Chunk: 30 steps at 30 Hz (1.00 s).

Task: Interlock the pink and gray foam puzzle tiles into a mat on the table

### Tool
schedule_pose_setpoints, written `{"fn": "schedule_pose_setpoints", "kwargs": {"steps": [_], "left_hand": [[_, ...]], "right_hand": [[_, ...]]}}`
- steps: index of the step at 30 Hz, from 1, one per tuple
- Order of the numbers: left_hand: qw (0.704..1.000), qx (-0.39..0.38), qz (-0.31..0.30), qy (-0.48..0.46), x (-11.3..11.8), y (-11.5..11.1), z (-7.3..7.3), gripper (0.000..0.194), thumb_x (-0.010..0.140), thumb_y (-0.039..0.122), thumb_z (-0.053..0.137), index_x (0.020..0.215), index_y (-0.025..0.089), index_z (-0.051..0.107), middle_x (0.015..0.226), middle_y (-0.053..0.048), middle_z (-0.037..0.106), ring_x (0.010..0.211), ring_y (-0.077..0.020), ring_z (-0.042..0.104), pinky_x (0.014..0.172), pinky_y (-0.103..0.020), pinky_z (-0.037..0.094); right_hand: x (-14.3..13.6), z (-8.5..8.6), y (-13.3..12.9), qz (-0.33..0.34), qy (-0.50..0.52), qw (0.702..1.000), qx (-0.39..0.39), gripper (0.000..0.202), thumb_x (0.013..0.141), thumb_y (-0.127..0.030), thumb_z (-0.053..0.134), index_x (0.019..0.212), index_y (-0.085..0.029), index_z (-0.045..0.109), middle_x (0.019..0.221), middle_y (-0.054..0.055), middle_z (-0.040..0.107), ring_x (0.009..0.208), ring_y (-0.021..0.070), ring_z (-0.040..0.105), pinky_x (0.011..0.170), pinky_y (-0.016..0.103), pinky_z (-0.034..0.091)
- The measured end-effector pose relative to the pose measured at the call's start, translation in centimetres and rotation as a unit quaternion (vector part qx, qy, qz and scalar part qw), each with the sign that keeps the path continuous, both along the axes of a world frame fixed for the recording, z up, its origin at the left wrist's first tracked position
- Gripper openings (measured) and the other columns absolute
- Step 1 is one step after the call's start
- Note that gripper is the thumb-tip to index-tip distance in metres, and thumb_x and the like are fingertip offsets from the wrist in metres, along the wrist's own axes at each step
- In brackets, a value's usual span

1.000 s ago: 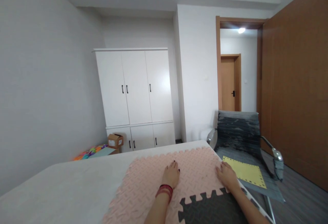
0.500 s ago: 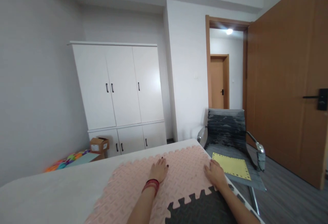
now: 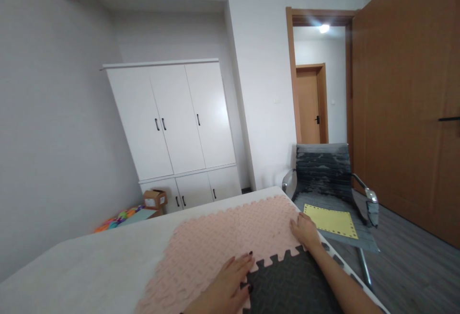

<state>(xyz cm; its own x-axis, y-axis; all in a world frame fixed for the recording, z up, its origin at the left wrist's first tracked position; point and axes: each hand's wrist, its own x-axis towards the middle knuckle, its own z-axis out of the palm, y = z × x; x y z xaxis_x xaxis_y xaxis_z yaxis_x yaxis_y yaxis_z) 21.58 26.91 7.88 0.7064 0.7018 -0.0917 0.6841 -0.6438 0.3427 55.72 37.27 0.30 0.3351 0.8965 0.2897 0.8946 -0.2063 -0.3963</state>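
left hand (image 3: 230, 280): flat, open, pressing the pink mat (image 3: 230, 237) / dark mat (image 3: 291, 285) seam; grips nothing
right hand (image 3: 305, 231): open, flat on pink mat's right edge
mats: on table (image 3: 89, 266), teeth meshed
risk: uneven pressure likely pops the teeth apart; mat overhangs near chair (image 3: 327, 184)

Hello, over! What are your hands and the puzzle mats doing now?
Left hand flat on pink mat beside black mat. Right hand flat on pink mat's right edge. Mats interlocked. Nothing between.

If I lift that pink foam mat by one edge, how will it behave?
The pink foam mat will probably flex and droop, since it is thin interlocking foam. It is likely light. The toothed seam joining the dark mat might pull apart or drag that along.
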Motion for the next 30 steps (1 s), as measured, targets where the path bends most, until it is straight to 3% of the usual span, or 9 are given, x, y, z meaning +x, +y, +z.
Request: {"fn": "schedule_pose_setpoints", "kwargs": {"steps": [3, 8, 12, 15, 19, 22, 26, 28, 30], "left_hand": [[0.999, -0.031, -0.002, 0.017, 1.1, -2.2, 0.4, 0.063, 0.088, 0.054, 0.035, 0.146, 0.033, 0.019, 0.155, 0.003, 0.018, 0.143, -0.0185, 0.017, 0.118, -0.043, 0.011], [0.998, -0.019, 0.027, 0.056, 2.7, -2.9, 0.9, 0.07, 0.083, 0.053, 0.044, 0.146, 0.027, 0.025, 0.153, -0.002, 0.024, 0.141, -0.0219, 0.022, 0.118, -0.043, 0.015], [0.998, 0.003, 0.056, 0.042, 3.4, -3.8, 0.9, 0.069, 0.081, 0.048, 0.047, 0.144, 0.024, 0.031, 0.151, -0.003, 0.03, 0.14, -0.0218, 0.026, 0.117, -0.04, 0.017], [0.997, 0.019, 0.069, 0.015, 3.6, -4.4, 0.4, 0.071, 0.078, 0.044, 0.05, 0.143, 0.022, 0.033, 0.151, -0.005, 0.032, 0.139, -0.0239, 0.026, 0.117, -0.043, 0.017], [0.997, 0.023, 0.077, -0.022, 3.1, -4.4, 0.3, 0.067, 0.077, 0.04, 0.052, 0.139, 0.02, 0.04, 0.147, -0.006, 0.039, 0.136, -0.0225, 0.033, 0.115, -0.037, 0.021], [0.993, 0.023, 0.094, -0.066, 2.6, -5.3, 0.8, 0.055, 0.079, 0.034, 0.047, 0.131, 0.019, 0.048, 0.14, -0.005, 0.049, 0.128, -0.018, 0.043, 0.111, -0.029, 0.028], [0.988, 0.023, 0.108, -0.11, 1.5, -9.4, 0.8, 0.04, 0.079, 0.028, 0.044, 0.117, 0.023, 0.058, 0.124, -0.003, 0.06, 0.115, -0.0163, 0.052, 0.103, -0.026, 0.036], [0.988, 0.021, 0.092, -0.125, 0.6, -12.3, 0.5, 0.034, 0.078, 0.027, 0.047, 0.109, 0.027, 0.061, 0.117, 0.0, 0.063, 0.109, -0.015, 0.055, 0.1, -0.025, 0.039], [0.986, 0.024, 0.084, -0.139, -0.6, -15.3, 0.2, 0.034, 0.08, 0.029, 0.049, 0.113, 0.029, 0.06, 0.123, 0.001, 0.06, 0.114, -0.0154, 0.052, 0.104, -0.028, 0.036]], "right_hand": [[0.1, 0.0, -0.1, 0.007, 0.006, 1.0, -0.004, 0.05, 0.087, -0.038, 0.035, 0.114, -0.005, 0.06, 0.131, 0.021, 0.052, 0.127, 0.0258, 0.044, 0.106, 0.036, 0.031], [0.3, -0.1, -0.1, 0.008, 0.026, 0.999, 0.019, 0.047, 0.086, -0.036, 0.038, 0.112, -0.004, 0.061, 0.128, 0.022, 0.055, 0.125, 0.0264, 0.046, 0.106, 0.036, 0.031], [-0.3, 1.3, -1.1, 0.029, 0.024, 0.994, 0.104, 0.047, 0.085, -0.023, 0.034, 0.125, -0.006, 0.053, 0.133, 0.017, 0.051, 0.128, 0.0228, 0.041, 0.11, 0.034, 0.027], [-2.1, 3.5, -3.4, 0.13, 0.047, 0.978, 0.153, 0.05, 0.082, -0.014, 0.03, 0.126, -0.008, 0.053, 0.134, 0.012, 0.052, 0.127, 0.0183, 0.043, 0.11, 0.031, 0.028], [-6.0, 6.1, -8.7, 0.318, 0.063, 0.943, 0.074, 0.048, 0.083, -0.019, 0.032, 0.124, -0.014, 0.057, 0.128, 0.009, 0.059, 0.118, 0.0168, 0.052, 0.105, 0.031, 0.035], [-8.3, 5.8, -12.9, 0.363, 0.004, 0.932, 0.006, 0.048, 0.087, -0.029, 0.035, 0.129, -0.014, 0.053, 0.133, 0.011, 0.054, 0.125, 0.0228, 0.046, 0.108, 0.04, 0.03], [-9.8, 4.0, -16.0, 0.346, -0.054, 0.935, -0.052, 0.053, 0.09, -0.031, 0.03, 0.139, -0.014, 0.04, 0.143, 0.012, 0.042, 0.134, 0.0245, 0.035, 0.109, 0.046, 0.025], [-10.4, 3.6, -16.4, 0.341, -0.089, 0.935, -0.044, 0.052, 0.091, -0.03, 0.028, 0.138, -0.012, 0.041, 0.142, 0.013, 0.043, 0.133, 0.0244, 0.035, 0.11, 0.046, 0.023], [-11.5, 3.8, -16.3, 0.328, -0.129, 0.935, -0.045, 0.052, 0.092, -0.035, 0.026, 0.133, -0.009, 0.047, 0.137, 0.017, 0.048, 0.132, 0.0266, 0.036, 0.111, 0.047, 0.02]]}}
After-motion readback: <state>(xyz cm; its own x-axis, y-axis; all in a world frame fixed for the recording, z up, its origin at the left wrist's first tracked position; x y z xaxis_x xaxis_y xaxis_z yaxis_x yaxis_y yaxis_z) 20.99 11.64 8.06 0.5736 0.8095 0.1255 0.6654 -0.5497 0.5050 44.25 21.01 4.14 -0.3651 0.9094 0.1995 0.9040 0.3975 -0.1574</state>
